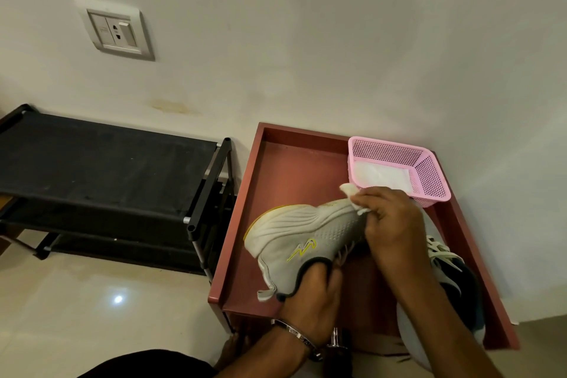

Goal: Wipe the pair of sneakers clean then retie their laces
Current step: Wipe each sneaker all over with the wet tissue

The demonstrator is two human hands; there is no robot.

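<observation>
Cream wall (306, 40) filled most of the view, with a switch-and-socket plate (118, 34) set into it at upper left and pale glossy floor tiles (92, 316) below. Against the wall a black shoe rack (107, 181) was seen at the left, and just beside it a reddish-brown counter (294, 169) with a raised rim. At the counter's far right corner a pink mesh basket (399, 169) stood, something white lying in its bottom.

Over the counter a grey sneaker (306, 236) was held on its side, its long axis running from the heel at lower left up toward the toe at upper right. The left hand (313, 294) was thrust into the sneaker's opening, fingers curled round the collar from inside, a bangle (294, 333) worn on the wrist. The right hand (389, 224) was clamped on a white cloth (352, 193), which was pressed against the toe end; of the two, this hand lay nearer the basket. The second sneaker (445, 258) rested on the counter under the right forearm, largely hidden, its pale laces (435, 247) showing loose. Wiping of the first sneaker was judged under way, with strokes likely to be drawn along its axis toward the heel.
</observation>
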